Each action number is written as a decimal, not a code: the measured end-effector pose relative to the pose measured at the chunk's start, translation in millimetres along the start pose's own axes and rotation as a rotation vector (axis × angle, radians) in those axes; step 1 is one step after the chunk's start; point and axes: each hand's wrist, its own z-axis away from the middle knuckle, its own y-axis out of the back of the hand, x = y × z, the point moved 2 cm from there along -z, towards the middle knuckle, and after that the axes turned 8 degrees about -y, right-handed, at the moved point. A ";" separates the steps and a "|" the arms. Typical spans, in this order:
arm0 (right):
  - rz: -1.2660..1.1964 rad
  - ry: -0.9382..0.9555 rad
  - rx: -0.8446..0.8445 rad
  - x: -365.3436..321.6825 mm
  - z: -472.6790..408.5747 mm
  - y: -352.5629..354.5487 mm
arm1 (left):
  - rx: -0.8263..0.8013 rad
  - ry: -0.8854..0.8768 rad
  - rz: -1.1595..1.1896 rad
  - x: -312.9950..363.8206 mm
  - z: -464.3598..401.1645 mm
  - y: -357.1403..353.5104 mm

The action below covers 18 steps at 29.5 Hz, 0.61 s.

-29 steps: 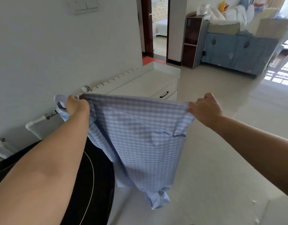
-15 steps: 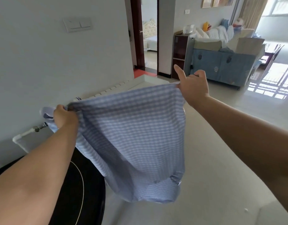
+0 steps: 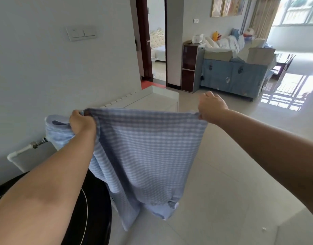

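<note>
We hold the checked shirt point(image 3: 148, 152) up in the air above the floor point(image 3: 223, 191); our left hand point(image 3: 82, 123) and right hand point(image 3: 212, 107) each grip a top corner, stretching its upper edge taut.

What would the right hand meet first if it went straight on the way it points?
Probably the white cabinet, at its far corner: the right hand, gripping the checked shirt, points forward and slightly left. Depth is unclear; it may pass above it toward the wall.
</note>
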 end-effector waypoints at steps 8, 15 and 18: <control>0.006 0.145 -0.118 -7.2 28.6 -39.5 | -0.038 -0.024 0.002 6.0 5.7 -18.3; -0.858 -0.151 -0.446 -10.0 36.7 -88.5 | -0.036 -0.001 -0.009 3.1 -3.0 -24.7; -1.361 -0.485 -0.402 -11.4 44.8 -108.9 | -0.039 0.032 0.022 0.3 -5.5 -26.6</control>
